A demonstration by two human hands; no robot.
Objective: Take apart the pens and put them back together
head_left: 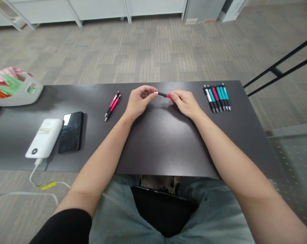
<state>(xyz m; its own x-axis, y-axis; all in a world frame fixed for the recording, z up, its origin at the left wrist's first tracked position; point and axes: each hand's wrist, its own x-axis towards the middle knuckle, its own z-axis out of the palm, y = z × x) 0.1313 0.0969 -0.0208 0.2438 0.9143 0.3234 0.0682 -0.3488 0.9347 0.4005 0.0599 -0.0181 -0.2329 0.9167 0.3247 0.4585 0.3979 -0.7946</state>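
Note:
Above the dark table (155,145) I hold a red pen (163,94) with a black grip between both hands. My left hand (142,100) pinches its silvery tip end. My right hand (184,102) is closed around the red barrel, hiding most of it. Left of my left hand, two red and black pens (113,105) lie side by side at a slant. Beyond my right hand lies a row of several pens (217,98), teal, white, red and black, packed close together with their metal tips toward me.
A white power bank (44,138) with a cable (33,176) and a black phone (71,133) lie at the left. A white basket (33,93) with colourful contents stands at the far left corner. Black metal bars (277,71) rise past the table's right edge.

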